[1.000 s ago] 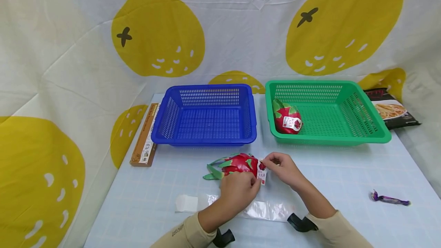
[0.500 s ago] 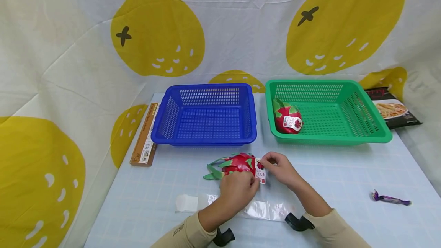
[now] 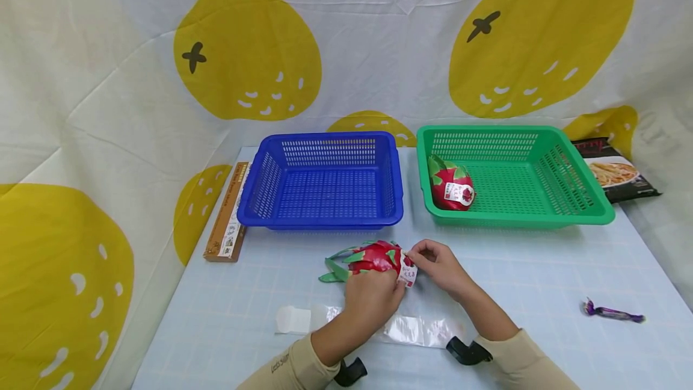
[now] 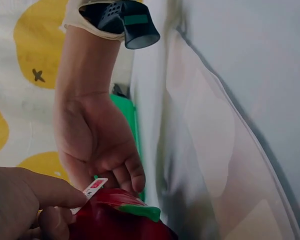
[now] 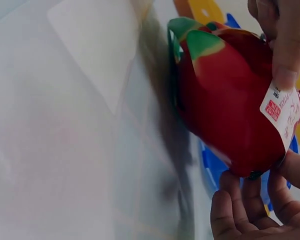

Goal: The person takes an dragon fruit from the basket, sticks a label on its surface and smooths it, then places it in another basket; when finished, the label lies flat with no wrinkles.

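Observation:
A red dragon fruit (image 3: 373, 257) with green scales lies on the table, its leafy end to the left. A white sticker (image 3: 407, 271) with printed characters lies over its right end. My left hand (image 3: 372, 298) pinches the sticker's near end, fingers curled beside the fruit. My right hand (image 3: 441, 263) holds the sticker's far edge between thumb and forefinger. In the right wrist view, a left fingertip (image 5: 286, 77) presses on the sticker (image 5: 282, 107), and the right fingers (image 5: 240, 205) sit at the fruit's tip. The left wrist view shows the sticker's edge (image 4: 96, 187) standing up slightly.
Behind stand a blue basket (image 3: 325, 221) and a green basket (image 3: 520, 218); a labelled dragon fruit (image 3: 452, 188) sits in the green one. A clear plastic strip (image 3: 411, 330) lies in front. Around are a brown box (image 3: 227, 215), a purple-wrapped stick (image 3: 614, 314) and a black packet (image 3: 617, 173).
The sticker has shifted slightly left and its near end has swung in towards the fruit. My right hand has moved a little left with it; the fruit stays put.

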The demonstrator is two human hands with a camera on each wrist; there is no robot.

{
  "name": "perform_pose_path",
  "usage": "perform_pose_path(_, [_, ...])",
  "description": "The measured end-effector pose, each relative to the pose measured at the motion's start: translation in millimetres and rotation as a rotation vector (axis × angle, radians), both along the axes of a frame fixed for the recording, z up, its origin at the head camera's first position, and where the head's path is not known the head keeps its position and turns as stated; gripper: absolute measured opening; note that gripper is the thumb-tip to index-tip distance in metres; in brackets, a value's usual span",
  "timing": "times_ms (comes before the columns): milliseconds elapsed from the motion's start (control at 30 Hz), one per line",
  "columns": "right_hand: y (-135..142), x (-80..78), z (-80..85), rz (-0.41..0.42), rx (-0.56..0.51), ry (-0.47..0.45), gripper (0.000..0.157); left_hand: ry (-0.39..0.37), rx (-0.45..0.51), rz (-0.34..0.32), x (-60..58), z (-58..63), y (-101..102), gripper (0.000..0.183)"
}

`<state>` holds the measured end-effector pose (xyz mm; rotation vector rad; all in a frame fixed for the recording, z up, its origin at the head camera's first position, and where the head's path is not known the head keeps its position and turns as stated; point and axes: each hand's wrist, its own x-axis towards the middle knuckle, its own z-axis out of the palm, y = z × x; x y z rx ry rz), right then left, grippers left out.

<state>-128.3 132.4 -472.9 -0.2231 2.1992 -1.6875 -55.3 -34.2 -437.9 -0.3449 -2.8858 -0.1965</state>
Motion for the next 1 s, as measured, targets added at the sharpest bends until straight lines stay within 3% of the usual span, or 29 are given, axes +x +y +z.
perform_pose_path(200, [1.5,0.7,0.4,0.008,0.014,-0.004,0.031,0.125,-0.025,-0.035,-0.6,-3.2,-2.1,0.025])
perform_pose_path(300, [6.0,0.4,-0.2,0.081,0.010,0.019,0.041,0.236,0.018,-0.090,-2.5,-2.9,-4.2,0.022])
perform_pose_path(400, [11.7,1.0,-0.9,0.151,-0.023,0.072,0.050,0.308,0.052,-0.145,-6.6,-0.6,-6.6,0.030])
perform_pose_path(467, [15.2,2.2,-1.2,0.190,-0.028,0.144,0.052,0.301,0.033,-0.157,-9.5,1.1,-8.1,0.038])
perform_pose_path(567, [17.7,4.6,-1.1,0.223,-0.011,0.254,0.049,0.231,-0.025,-0.138,-12.2,2.6,-10.6,0.047])
perform_pose_path(733, [15.9,7.5,-0.1,0.225,0.074,0.371,0.046,0.123,-0.059,-0.113,-14.7,2.3,-13.6,0.051])
perform_pose_path(1000, [11.4,8.0,-3.5,0.217,0.124,0.457,0.053,0.124,-0.075,-0.141,-15.5,-1.0,-15.1,0.050])
